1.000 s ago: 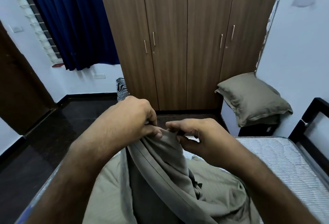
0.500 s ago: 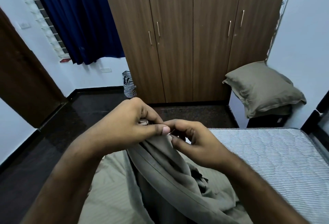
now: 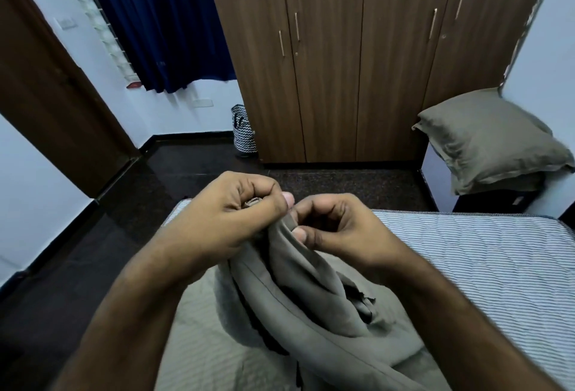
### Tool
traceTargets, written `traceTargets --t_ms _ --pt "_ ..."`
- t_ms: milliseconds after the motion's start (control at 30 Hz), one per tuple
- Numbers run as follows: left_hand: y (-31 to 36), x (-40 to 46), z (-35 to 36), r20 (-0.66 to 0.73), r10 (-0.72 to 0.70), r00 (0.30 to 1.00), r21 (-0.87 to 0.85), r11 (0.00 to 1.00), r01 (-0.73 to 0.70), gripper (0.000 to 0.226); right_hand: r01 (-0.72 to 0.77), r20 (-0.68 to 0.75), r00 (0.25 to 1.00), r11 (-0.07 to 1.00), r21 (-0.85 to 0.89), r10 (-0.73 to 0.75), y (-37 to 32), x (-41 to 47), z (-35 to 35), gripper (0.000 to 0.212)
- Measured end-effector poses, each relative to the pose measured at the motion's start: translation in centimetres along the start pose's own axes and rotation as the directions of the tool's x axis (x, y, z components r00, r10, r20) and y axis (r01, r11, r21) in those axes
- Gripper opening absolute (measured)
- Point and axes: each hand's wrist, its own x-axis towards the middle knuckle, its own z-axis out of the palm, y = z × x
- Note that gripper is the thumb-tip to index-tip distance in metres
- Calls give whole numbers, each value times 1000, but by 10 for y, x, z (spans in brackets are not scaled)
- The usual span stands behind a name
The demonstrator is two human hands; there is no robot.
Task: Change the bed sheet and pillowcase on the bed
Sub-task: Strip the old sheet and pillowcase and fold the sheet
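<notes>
Where both hands' fingers (image 3: 273, 201) pinch olive sheet (image 3: 311, 303): striped mattress (image 3: 482, 266), dark floor (image 3: 186, 166), wooden wardrobe (image 3: 357, 64).

Brown wardrobe (image 3: 367, 57) on far wall — navy curtain (image 3: 158, 20) left of it, patterned bag (image 3: 244, 131) at its left foot, dark floor (image 3: 174, 173) in front. Brown door (image 3: 53, 104) further left, walls white.

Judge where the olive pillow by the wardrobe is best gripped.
Likely the olive pillow's flat flanged edge at the near left corner, approached from the bed side. That flange sticks out thin and pinchable, while the right side presses against the wall. Both hands now hold the olive sheet.
</notes>
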Motion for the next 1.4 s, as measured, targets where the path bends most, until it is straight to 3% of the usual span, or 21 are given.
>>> traceTargets --t_ms 267,433,667,900,1033,1200,1333,1400 --pt "-5 -10 0 -150 58 987 43 998 -52 41 -132 38 990 985 -108 136 -19 13 -12 18" --pt "-7 -17 -1 -144 46 988 67 997 -36 48 -82 11 996 952 -295 90 -31 14 -14 17" --pt "-1 -20 -4 -106 58 993 258 966 -29 39 -51 71 993 887 -460 94 -53 13 -16 24" --pt "-6 -18 -4 -74 27 997 -69 997 -33 39 6 111 993 887 -461 51 -56 15 -15 21" --pt "-12 -17 6 -136 91 986 -179 977 -115 37 91 71 996 785 -613 -60 -48 14 -10 13" --pt "-20 -16 16 -168 110 980 -438 882 -174 28 131 51 990 697 -705 -133 -42 8 -3 32" --pt "-23 -17 21 -154 125 980 -593 782 -193 31 131 56 990 673 -728 -132 -43 5 -3 25" --pt "-24 -17 22 -133 144 981 -593 781 -195 31 122 48 991 679 -724 -127 -42 6 -2 28"
